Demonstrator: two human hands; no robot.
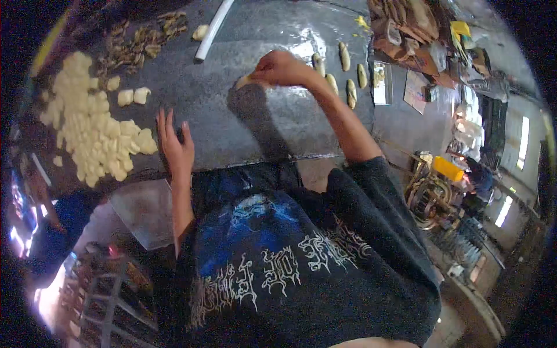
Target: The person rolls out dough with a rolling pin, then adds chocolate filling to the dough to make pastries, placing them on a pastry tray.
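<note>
My right hand [281,68] is curled with its fingertips pressed together on one end of a pale dough piece [243,82]. The piece lies on the table [261,127] in the upper middle of the frame, and its other end sticks out to the left of my knuckles. My left hand [174,145] holds nothing: it lies flat on the dark tabletop at centre left with the fingers spread, close to the table's near edge.

Just to the left of that hand is a heap of dough chunks [93,133], spread up the left side of the frame, with two loose chunks [133,95] above it. To the right of my right hand, several shaped rolls [345,56] lie side by side, apart from each other. A white tube [213,29] lies slanted at the top centre. Brown scraps [139,43] are scattered in the upper left. My dark printed shirt [278,267] fills the bottom of the frame.
</note>
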